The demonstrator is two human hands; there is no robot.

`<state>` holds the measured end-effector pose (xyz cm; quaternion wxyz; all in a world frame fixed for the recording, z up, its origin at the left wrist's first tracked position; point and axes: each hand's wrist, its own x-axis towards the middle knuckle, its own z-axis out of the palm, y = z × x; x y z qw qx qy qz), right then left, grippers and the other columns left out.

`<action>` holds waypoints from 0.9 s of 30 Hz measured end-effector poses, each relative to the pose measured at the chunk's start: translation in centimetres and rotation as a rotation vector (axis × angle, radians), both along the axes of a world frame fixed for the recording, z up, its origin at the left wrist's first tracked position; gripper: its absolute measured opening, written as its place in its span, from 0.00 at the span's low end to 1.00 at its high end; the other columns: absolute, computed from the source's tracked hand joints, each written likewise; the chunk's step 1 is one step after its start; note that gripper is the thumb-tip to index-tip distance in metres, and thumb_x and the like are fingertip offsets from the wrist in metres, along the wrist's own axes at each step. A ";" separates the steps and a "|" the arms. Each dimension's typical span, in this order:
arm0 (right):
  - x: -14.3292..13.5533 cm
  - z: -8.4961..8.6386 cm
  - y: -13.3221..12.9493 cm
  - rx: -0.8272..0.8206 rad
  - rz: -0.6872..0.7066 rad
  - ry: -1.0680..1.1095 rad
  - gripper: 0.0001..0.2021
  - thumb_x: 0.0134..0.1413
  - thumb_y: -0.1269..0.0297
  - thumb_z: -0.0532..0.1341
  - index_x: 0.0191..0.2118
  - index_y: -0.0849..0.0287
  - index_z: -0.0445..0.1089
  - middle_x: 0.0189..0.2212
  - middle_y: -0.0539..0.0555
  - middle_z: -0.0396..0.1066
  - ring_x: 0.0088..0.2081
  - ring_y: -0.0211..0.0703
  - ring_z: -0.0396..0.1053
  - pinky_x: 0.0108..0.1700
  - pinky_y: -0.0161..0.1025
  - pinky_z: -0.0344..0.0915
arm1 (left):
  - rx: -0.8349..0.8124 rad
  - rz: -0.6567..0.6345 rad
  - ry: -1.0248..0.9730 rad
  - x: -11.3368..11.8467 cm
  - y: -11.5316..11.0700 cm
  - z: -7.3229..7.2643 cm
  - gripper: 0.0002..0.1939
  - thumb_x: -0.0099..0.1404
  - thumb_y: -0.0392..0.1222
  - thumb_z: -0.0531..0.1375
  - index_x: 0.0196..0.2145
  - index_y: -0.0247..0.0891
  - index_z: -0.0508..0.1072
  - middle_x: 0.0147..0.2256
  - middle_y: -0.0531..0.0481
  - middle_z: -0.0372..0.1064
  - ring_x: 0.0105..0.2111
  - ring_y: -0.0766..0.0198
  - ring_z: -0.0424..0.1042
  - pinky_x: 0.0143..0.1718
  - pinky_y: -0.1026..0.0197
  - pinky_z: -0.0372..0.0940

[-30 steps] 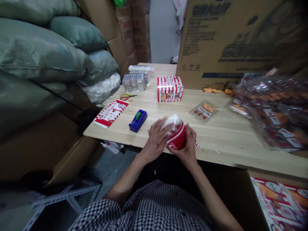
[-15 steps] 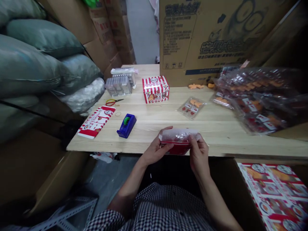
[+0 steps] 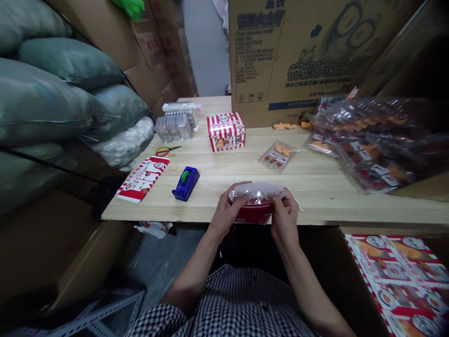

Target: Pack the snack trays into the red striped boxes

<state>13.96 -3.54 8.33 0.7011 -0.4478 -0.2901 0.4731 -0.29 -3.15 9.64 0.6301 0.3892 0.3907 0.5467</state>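
A red printed carton (image 3: 253, 213) with its white inner flap raised is held between my two hands at the table's front edge. Clear, shiny plastic shows in its opening. My left hand (image 3: 226, 210) grips the carton's left side, thumb at the opening. On the opposite side, my right hand (image 3: 285, 213) is closed on the carton, its fingertips at the rim. A finished-looking red-and-white striped box (image 3: 226, 132) stands farther back. To its right lies a clear blister pack (image 3: 278, 156) with orange pieces and small cards inside.
A blue tape dispenser (image 3: 186, 183), scissors (image 3: 167, 150) and a flat striped carton (image 3: 143, 179) lie at left. Clear plastic cases (image 3: 173, 127) stand behind them. Many blister packs (image 3: 372, 150) pile up at right, near a large cardboard box (image 3: 259, 65). Printed cartons (image 3: 396, 276) fill a box below right.
My hands have shifted slightly left and closer together on the carton. Its white flap now stands across the back, and my left thumb has moved up to the opening.
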 end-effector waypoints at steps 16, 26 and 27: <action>-0.2 -0.3 0.1 -0.022 0.021 -0.028 0.06 0.50 0.65 0.67 0.33 0.54 0.69 0.26 0.45 0.69 0.26 0.36 0.63 0.32 0.33 0.60 | -0.058 -0.020 -0.119 -1.8 0.8 -1.1 0.12 0.58 0.39 0.69 0.40 0.32 0.81 0.35 0.46 0.80 0.33 0.63 0.76 0.42 0.63 0.66; 3.2 0.1 0.3 -0.049 0.374 0.209 0.10 0.56 0.56 0.66 0.42 0.52 0.76 0.42 0.52 0.78 0.47 0.49 0.73 0.51 0.44 0.68 | -0.006 0.038 -0.063 -0.4 2.0 -1.6 0.10 0.61 0.41 0.64 0.36 0.32 0.80 0.29 0.49 0.77 0.30 0.63 0.73 0.36 0.64 0.65; 3.2 0.3 0.3 -0.064 0.381 0.214 0.10 0.56 0.57 0.66 0.42 0.52 0.76 0.42 0.52 0.79 0.48 0.49 0.73 0.52 0.44 0.68 | -0.014 0.057 -0.076 0.0 1.8 -1.5 0.10 0.61 0.42 0.63 0.34 0.33 0.80 0.28 0.50 0.76 0.29 0.64 0.73 0.34 0.64 0.64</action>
